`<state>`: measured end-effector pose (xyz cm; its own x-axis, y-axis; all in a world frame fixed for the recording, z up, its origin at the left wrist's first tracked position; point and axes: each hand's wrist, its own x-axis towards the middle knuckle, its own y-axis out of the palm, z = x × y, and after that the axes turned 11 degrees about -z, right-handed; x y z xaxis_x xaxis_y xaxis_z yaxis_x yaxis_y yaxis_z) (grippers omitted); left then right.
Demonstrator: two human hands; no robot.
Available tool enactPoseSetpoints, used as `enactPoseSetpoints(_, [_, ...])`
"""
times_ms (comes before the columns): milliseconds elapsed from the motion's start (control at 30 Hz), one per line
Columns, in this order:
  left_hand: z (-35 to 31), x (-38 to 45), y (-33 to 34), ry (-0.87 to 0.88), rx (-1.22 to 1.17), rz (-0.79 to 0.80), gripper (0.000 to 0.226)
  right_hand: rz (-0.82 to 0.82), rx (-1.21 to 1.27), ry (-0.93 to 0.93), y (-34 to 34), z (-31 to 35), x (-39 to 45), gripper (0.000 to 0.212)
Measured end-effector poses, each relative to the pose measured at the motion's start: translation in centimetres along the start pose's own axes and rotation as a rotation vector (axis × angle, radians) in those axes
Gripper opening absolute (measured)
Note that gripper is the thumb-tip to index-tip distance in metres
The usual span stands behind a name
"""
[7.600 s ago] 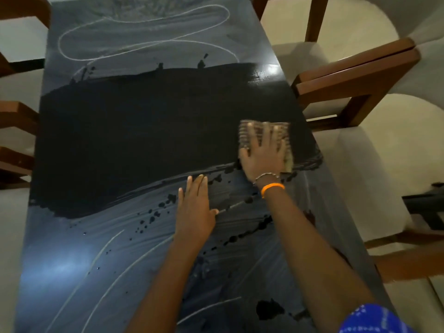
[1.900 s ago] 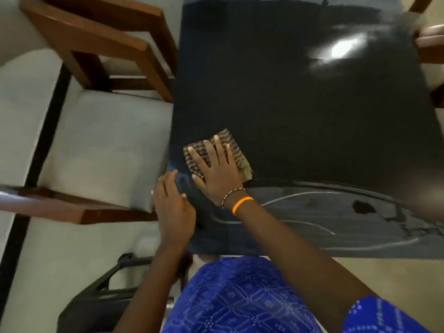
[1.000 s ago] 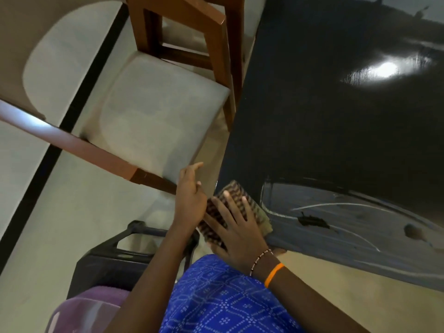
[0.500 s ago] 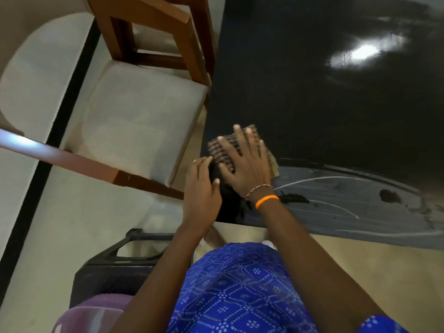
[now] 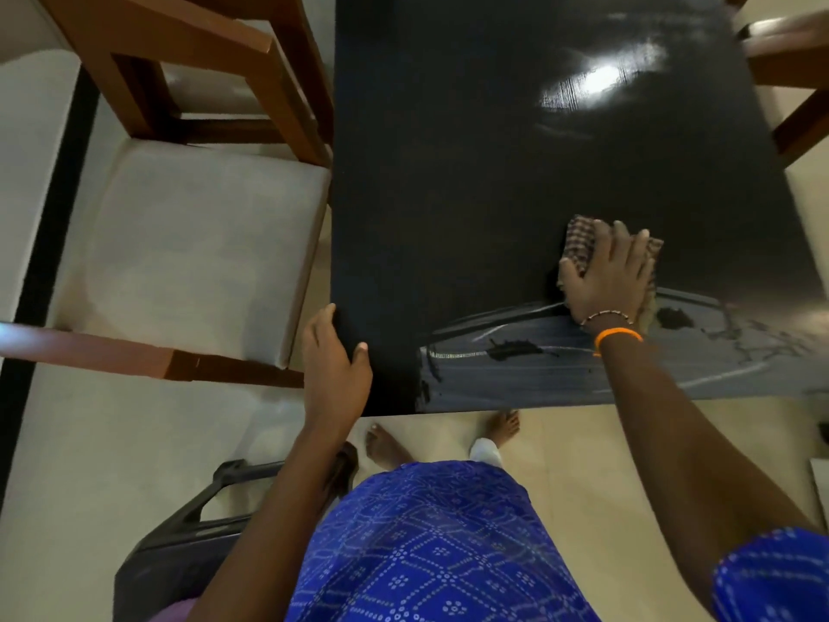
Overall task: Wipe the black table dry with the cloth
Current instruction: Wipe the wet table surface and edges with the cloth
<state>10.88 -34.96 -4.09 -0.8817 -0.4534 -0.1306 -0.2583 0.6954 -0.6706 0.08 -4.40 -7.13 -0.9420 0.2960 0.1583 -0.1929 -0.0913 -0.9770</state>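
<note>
The black table (image 5: 471, 181) fills the upper middle of the head view. Most of its top looks dark and matte; a greyish wet band with streaks and dark spots (image 5: 538, 365) runs along the near edge. My right hand (image 5: 605, 280) lies flat on a folded checked cloth (image 5: 581, 244) and presses it on the table at the upper edge of the wet band. My left hand (image 5: 334, 356) rests on the table's near left corner, fingers over the edge, holding nothing.
A wooden chair with a pale seat (image 5: 193, 244) stands close against the table's left side. Another wooden chair (image 5: 789, 60) is at the upper right. A dark plastic chair (image 5: 188, 545) stands behind my left arm. My bare feet (image 5: 390, 446) are on the tiled floor.
My right hand has slid the cloth from the near left corner to the right along the table. That corner now looks dark. My left hand stays at the corner edge.
</note>
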Motion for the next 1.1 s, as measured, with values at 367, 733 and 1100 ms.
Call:
enactPoseSetpoints(367, [1.3,1.9,-0.5,-0.22,-0.159,0.008,0.057,0.154,0.219,-0.572,0.5,17.7,-15.2,0.066])
enactPoseSetpoints(733, [-1.0,-0.2,1.2,0.025,-0.091,-0.053,0.062,0.135,0.111,-0.613,-0.5,7.3,-9.7,0.066])
enactPoseSetpoints(1100, [-0.9,-0.8,1.9,0.096,-0.082,-0.057,0.06,0.036,-0.046,-0.06,-1.9,-5.5,-3.6,0.068])
